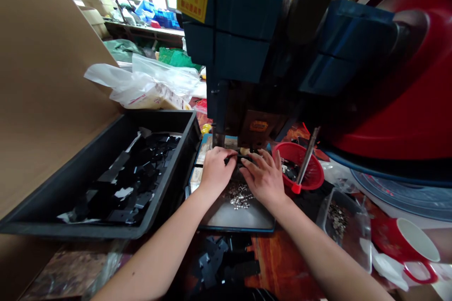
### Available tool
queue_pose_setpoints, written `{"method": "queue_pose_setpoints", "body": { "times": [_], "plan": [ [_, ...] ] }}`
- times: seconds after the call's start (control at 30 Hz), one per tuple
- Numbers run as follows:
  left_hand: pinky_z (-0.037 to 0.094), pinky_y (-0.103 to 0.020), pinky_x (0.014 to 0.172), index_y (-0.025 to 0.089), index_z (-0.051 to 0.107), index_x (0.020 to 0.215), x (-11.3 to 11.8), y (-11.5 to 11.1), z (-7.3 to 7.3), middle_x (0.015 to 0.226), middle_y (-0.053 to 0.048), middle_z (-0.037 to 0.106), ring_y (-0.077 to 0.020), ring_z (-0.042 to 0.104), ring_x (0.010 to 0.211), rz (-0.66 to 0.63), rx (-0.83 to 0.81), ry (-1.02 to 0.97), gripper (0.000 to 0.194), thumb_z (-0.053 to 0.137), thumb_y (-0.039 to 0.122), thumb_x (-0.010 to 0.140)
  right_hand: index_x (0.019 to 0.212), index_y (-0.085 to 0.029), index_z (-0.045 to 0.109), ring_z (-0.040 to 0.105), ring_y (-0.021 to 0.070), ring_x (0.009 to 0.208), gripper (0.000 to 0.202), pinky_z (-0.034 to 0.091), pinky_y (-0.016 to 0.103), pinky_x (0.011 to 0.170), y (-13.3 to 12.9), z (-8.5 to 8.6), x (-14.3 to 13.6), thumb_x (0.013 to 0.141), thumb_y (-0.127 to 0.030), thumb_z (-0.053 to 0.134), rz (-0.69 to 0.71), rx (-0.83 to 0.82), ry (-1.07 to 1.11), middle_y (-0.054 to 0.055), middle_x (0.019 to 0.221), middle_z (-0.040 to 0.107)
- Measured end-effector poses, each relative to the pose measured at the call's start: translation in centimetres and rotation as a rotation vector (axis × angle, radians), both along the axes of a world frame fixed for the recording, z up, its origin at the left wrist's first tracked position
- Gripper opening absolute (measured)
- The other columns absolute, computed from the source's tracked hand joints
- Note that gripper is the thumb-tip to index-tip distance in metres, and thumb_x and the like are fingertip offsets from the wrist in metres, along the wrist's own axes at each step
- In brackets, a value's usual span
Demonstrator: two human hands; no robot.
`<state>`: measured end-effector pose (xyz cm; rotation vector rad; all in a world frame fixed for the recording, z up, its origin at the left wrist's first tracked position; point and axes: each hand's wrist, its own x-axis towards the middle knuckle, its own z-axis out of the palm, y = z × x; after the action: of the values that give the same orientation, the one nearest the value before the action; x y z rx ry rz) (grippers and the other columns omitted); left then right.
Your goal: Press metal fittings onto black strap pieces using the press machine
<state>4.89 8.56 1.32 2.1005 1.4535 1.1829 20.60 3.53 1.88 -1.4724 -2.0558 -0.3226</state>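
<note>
My left hand (218,165) is closed, thumb and forefinger pinching the near left end of a small black flat piece (243,156) under the press head (259,129). My right hand (264,175) has its thumb and fingertips bent onto the right side of that piece. The fingers partly hide the piece, so its full shape does not show. Between and below my hands, a pile of small shiny metal fasteners (241,196) lies on the press's grey metal plate (233,218).
Left stands a black tray (141,231) of black flat pieces. Several more pieces (222,258) lie at the table's near edge. To the right are a red basket (316,181), a metal lever (307,157), a clear box (363,240) with small metal parts and a red mug (391,240).
</note>
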Motion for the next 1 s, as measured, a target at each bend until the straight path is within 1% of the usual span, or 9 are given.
{"method": "queue_pose_setpoints", "body": {
  "times": [0.2, 0.4, 0.53, 0.6, 0.67, 0.77, 0.87, 0.93, 1.0],
  "plan": [
    [0.045, -0.040, 0.087, 0.023, 0.071, 0.089, -0.1, 0.2, -0.1, 0.090, -0.004, 0.067, -0.0218, 0.059, 0.091, -0.016, -0.023, -0.016, 0.017, 0.055, 0.024, 0.083, 0.106, -0.029, 0.066, 0.047, 0.0279, 0.120, 0.021, 0.019, 0.061, 0.108, -0.1, 0.3, -0.4, 0.089, -0.034, 0.055, -0.002, -0.014, 0.004, 0.004, 0.114, 0.065],
    [0.046, -0.039, 0.088, 0.022, 0.071, 0.089, 0.0, 0.8, -0.5, 0.090, -0.004, 0.069, -0.0223, 0.060, 0.093, -0.037, -0.039, -0.032, 0.019, 0.055, 0.022, 0.081, 0.101, -0.028, 0.067, 0.048, 0.0266, 0.119, 0.019, 0.016, 0.060, 0.109, 0.1, 0.9, -0.6, 0.091, -0.034, 0.051, -0.001, -0.043, -0.015, 0.002, 0.113, 0.066],
    [0.046, -0.039, 0.087, 0.022, 0.071, 0.088, 0.2, 0.9, -0.5, 0.090, -0.004, 0.069, -0.0227, 0.061, 0.093, -0.028, -0.033, -0.050, 0.017, 0.056, 0.020, 0.080, 0.096, -0.028, 0.068, 0.049, 0.0257, 0.118, 0.019, 0.022, 0.057, 0.108, 0.7, 1.2, -0.4, 0.091, -0.035, 0.051, 0.020, -0.097, 0.048, 0.001, 0.114, 0.066],
    [0.046, -0.039, 0.088, 0.021, 0.070, 0.089, 0.1, 0.7, -0.2, 0.091, -0.005, 0.069, -0.0230, 0.060, 0.094, -0.005, -0.024, -0.064, 0.016, 0.056, 0.021, 0.081, 0.102, -0.026, 0.067, 0.050, 0.0249, 0.118, 0.022, 0.028, 0.053, 0.106, 0.5, 0.9, 0.1, 0.091, -0.034, 0.050, 0.048, -0.095, 0.153, 0.003, 0.116, 0.064],
    [0.046, -0.040, 0.088, 0.020, 0.068, 0.093, -0.2, 0.3, 0.2, 0.093, -0.006, 0.067, -0.0233, 0.060, 0.095, 0.025, -0.017, -0.079, 0.017, 0.055, 0.024, 0.082, 0.106, -0.023, 0.065, 0.054, 0.0237, 0.113, 0.026, 0.037, 0.047, 0.101, -0.3, 0.2, 1.0, 0.091, -0.035, 0.048, 0.048, -0.098, 0.333, 0.007, 0.115, 0.065],
    [0.045, -0.040, 0.088, 0.019, 0.065, 0.099, -1.1, -0.8, 0.6, 0.097, -0.006, 0.064, -0.0231, 0.058, 0.097, 0.060, -0.008, -0.097, 0.019, 0.054, 0.026, 0.085, 0.101, -0.020, 0.064, 0.064, 0.0211, 0.092, 0.031, 0.049, 0.038, 0.085, -2.9, -1.5, 2.6, 0.093, -0.040, 0.043, -0.053, -0.194, 0.740, 0.007, 0.096, 0.070],
    [0.044, -0.038, 0.088, 0.021, 0.063, 0.099, -2.2, -2.5, 0.5, 0.099, -0.005, 0.063, -0.0222, 0.057, 0.098, 0.055, 0.007, -0.115, 0.017, 0.052, 0.027, 0.087, 0.096, -0.019, 0.063, 0.066, 0.0207, 0.081, 0.044, 0.051, 0.035, 0.074, -5.9, -2.9, 4.0, 0.095, -0.048, 0.030, -0.079, -0.255, 1.089, 0.007, 0.084, 0.070],
    [0.044, -0.037, 0.086, 0.022, 0.063, 0.099, -3.1, -3.9, 0.1, 0.099, -0.004, 0.062, -0.0218, 0.056, 0.097, 0.041, -0.002, -0.107, 0.017, 0.052, 0.028, 0.087, 0.095, -0.018, 0.063, 0.066, 0.0212, 0.081, 0.049, 0.051, 0.035, 0.073, -7.1, -3.2, 4.6, 0.095, -0.050, 0.026, -0.034, -0.219, 1.182, 0.008, 0.084, 0.069],
    [0.043, -0.037, 0.086, 0.022, 0.063, 0.100, -4.1, -5.3, -0.5, 0.100, -0.004, 0.061, -0.0216, 0.055, 0.097, 0.028, -0.017, -0.075, 0.018, 0.052, 0.029, 0.088, 0.093, -0.019, 0.063, 0.065, 0.0215, 0.082, 0.044, 0.050, 0.035, 0.074, -7.4, -3.1, 4.9, 0.093, -0.049, 0.032, -0.008, -0.182, 1.186, 0.007, 0.083, 0.068]
  ]
}}
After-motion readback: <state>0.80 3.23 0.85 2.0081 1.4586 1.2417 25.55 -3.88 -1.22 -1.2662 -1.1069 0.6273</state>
